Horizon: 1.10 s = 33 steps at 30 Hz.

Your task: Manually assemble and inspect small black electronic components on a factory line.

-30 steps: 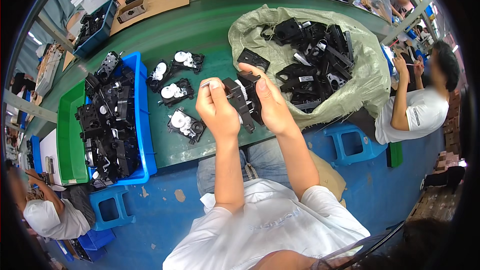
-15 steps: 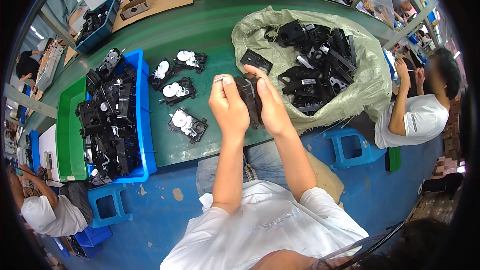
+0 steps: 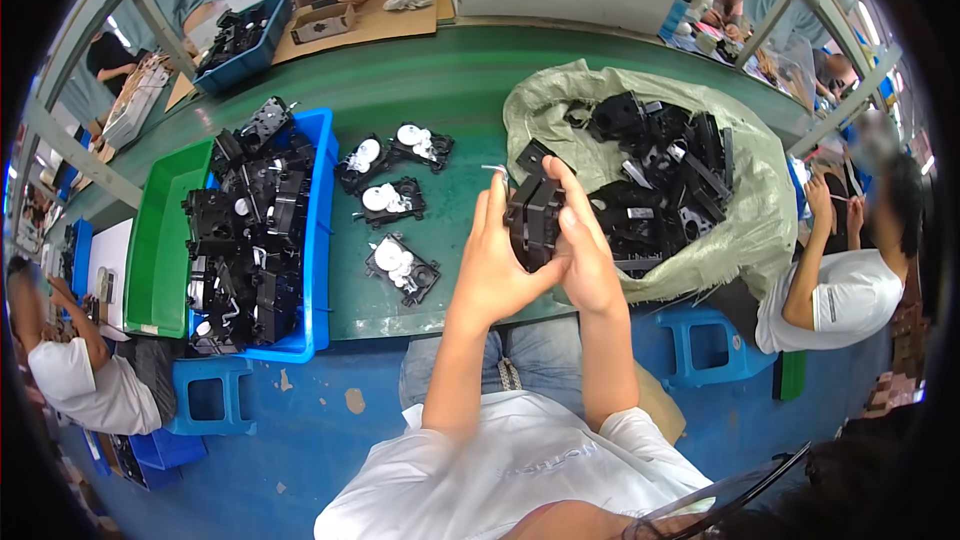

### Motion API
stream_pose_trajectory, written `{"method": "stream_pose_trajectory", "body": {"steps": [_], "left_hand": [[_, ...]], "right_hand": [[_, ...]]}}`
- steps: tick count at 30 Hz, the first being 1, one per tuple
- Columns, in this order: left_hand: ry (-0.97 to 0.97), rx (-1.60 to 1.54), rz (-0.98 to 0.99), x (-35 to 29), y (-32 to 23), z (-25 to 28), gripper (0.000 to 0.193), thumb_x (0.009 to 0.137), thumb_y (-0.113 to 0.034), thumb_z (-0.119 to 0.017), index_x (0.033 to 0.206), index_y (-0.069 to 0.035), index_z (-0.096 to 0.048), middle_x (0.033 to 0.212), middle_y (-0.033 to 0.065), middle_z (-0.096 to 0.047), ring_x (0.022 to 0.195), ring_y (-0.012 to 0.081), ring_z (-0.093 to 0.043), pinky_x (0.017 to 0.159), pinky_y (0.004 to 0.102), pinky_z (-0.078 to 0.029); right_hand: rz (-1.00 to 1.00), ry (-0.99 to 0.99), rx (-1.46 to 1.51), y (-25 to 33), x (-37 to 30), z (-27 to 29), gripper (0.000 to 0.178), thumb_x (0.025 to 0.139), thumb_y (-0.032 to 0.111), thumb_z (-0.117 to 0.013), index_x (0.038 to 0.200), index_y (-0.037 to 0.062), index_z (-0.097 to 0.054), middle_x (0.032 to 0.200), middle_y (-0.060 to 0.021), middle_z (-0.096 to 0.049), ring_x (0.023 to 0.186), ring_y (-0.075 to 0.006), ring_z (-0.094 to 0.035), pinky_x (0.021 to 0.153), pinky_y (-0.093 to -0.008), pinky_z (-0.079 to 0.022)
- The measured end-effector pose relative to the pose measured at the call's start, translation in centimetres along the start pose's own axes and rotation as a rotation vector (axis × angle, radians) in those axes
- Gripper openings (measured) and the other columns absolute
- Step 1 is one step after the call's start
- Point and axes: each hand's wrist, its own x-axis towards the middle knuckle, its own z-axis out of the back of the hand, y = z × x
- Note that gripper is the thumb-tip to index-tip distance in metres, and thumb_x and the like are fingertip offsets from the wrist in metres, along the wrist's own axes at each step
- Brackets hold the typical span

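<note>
While the green table point(image 3: 450, 80) fills the middle of the frame, a pale sack point(image 3: 745, 230) of black plastic parts lies open at centre right, and a blue bin point(image 3: 318, 240) stacked with more black parts sits at centre left beside a green bin point(image 3: 160, 230). Four black parts with white wheels point(image 3: 392, 200) lie loose on the table between the bins and the sack. Just below centre, the left hand point(image 3: 495, 265) and the right hand point(image 3: 585, 255) both close around one black plastic part point(image 3: 535, 220), fingers curled tight on its sides, held above the table's near edge. Since it hangs over that edge, a loosened grip could, I judge, send the part down to the blue floor point(image 3: 300, 440).
</note>
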Motion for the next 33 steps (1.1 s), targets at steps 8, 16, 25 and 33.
{"method": "stream_pose_trajectory", "body": {"steps": [8,16,25,33], "left_hand": [[-0.075,-0.145,-0.062,-0.5,0.7,-0.4,0.07,0.061,-0.004,-0.08,0.126,0.008,-0.056,0.105,0.0169,-0.066,0.084,0.0275,-0.065,0.077,0.0325,-0.054],[-0.236,0.109,-0.121,-0.8,-0.1,0.8,0.05,0.062,-0.006,-0.08,0.108,0.004,-0.063,0.094,0.0153,-0.069,0.071,0.0253,-0.064,0.064,0.0326,-0.052],[-0.222,0.369,-0.093,1.1,-1.2,9.8,0.041,0.063,-0.004,-0.077,0.101,0.002,-0.063,0.09,0.0145,-0.068,0.069,0.0279,-0.063,0.064,0.0342,-0.051],[0.22,0.941,0.04,17.2,-1.4,22.7,0.034,0.069,-0.008,-0.073,0.1,0.001,-0.063,0.094,0.0169,-0.067,0.079,0.0354,-0.062,0.076,0.042,-0.05]], "right_hand": [[0.102,0.017,-0.247,2.5,2.9,0.7,0.036,0.099,0.027,-0.039,0.11,-0.002,-0.058,0.1,-0.0114,-0.059,0.093,-0.0195,-0.053,0.087,-0.0305,-0.041],[0.213,0.122,-0.153,1.2,5.5,-1.6,0.033,0.097,0.027,-0.039,0.081,0.0029,-0.056,0.079,-0.0052,-0.056,0.07,-0.0126,-0.044,0.067,-0.0258,-0.035],[0.169,0.236,0.156,-2.6,8.0,-9.3,0.035,0.099,0.026,-0.037,0.088,0.002,-0.059,0.088,-0.011,-0.058,0.078,-0.0172,-0.051,0.074,-0.0276,-0.04],[-0.066,0.07,0.373,-2.9,7.3,-9.7,0.03,0.1,0.023,-0.039,0.108,0.0011,-0.058,0.104,-0.0132,-0.062,0.088,-0.0185,-0.059,0.08,-0.0286,-0.044]]}}
